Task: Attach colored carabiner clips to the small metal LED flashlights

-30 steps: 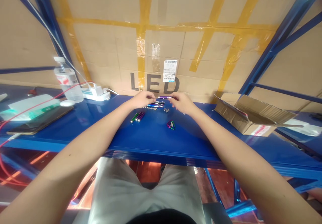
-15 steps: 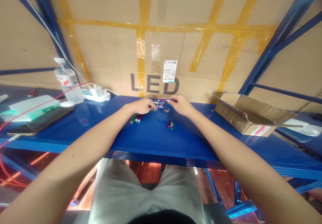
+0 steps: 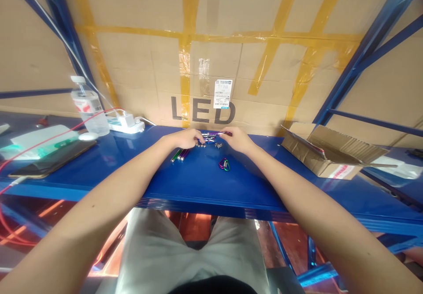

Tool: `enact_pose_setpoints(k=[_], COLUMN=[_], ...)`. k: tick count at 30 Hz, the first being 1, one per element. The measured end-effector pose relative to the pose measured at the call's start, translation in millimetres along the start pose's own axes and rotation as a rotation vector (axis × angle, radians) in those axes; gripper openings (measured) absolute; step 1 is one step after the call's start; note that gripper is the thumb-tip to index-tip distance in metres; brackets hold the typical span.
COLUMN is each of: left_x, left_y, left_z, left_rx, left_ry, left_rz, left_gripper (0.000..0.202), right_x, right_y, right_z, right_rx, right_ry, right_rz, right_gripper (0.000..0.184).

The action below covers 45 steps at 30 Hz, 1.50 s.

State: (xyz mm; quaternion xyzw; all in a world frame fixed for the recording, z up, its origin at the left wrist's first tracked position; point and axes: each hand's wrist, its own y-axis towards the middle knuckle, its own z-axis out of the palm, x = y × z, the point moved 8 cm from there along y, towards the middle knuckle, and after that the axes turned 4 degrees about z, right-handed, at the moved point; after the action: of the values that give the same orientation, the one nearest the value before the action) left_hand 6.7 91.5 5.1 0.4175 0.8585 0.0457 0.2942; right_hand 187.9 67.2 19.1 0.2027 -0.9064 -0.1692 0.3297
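Note:
My right hand (image 3: 237, 139) is closed, its fingers pinching a slim purple metal tube (image 3: 214, 133) that points left near the back of the blue table. My left hand (image 3: 189, 139) has its fingers drawn together over small silver metal pieces (image 3: 201, 144); whether one is between the fingertips is hidden. Between the hands lies a cluster of shiny metal parts (image 3: 210, 139), too small to name, with more silver pieces (image 3: 218, 145) beside it. Several green and purple tubes (image 3: 180, 155) lie below my left hand. Closer to me rest purple and green carabiners (image 3: 224, 165).
An open cardboard box (image 3: 337, 155) sits at the right. On the left are a water bottle (image 3: 89, 109), a white power strip (image 3: 130, 126), a dark tablet-like slab (image 3: 49, 161) and a red cable (image 3: 66, 132). A large cardboard sheet (image 3: 264, 65) stands behind the table.
Both hands stay almost in place. The left fingertips have shifted slightly over the small silver pieces, and the purple tube in the right hand has moved a little.

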Motion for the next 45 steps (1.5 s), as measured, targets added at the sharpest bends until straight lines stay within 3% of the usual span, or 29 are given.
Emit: enact_pose_setpoints(k=[5, 10, 17, 23, 32, 39, 45], left_x=[-2, 11, 23, 30, 39, 32, 34], left_y=[-2, -4, -8, -7, -14, -9, -7], left_z=[5.7, -10.2, -9.3, -23.2, -19.4, -24.4, -19.7], left_rx=[0.192, 0.143, 0.195, 0.075, 0.17, 0.047, 0.016], left_ry=[0.094, 0.184, 0.133, 0.186, 0.116, 0.14, 0.108], left_rz=[-0.08, -0.175, -0.261, -0.247, -0.346, -0.273, -0.134], left_gripper=[0.052, 0.059, 0.054, 0.052, 0.041, 0.025, 0.017], right_x=[-1, 2, 15, 24, 36, 46, 43], right_y=[0, 1, 8, 11, 9, 10, 17], right_z=[2, 4, 19, 40, 57, 62, 61], right_rx=[0.004, -0.017, -0.013, 0.071, 0.115, 0.157, 0.138], right_ry=[0.007, -0.053, -0.232, -0.285, -0.403, -0.525, -0.48], right_rz=[0.016, -0.039, -0.112, -0.16, -0.231, -0.24, -0.184], right_gripper=[0.019, 0.019, 0.024, 0.026, 0.026, 0.027, 0.014])
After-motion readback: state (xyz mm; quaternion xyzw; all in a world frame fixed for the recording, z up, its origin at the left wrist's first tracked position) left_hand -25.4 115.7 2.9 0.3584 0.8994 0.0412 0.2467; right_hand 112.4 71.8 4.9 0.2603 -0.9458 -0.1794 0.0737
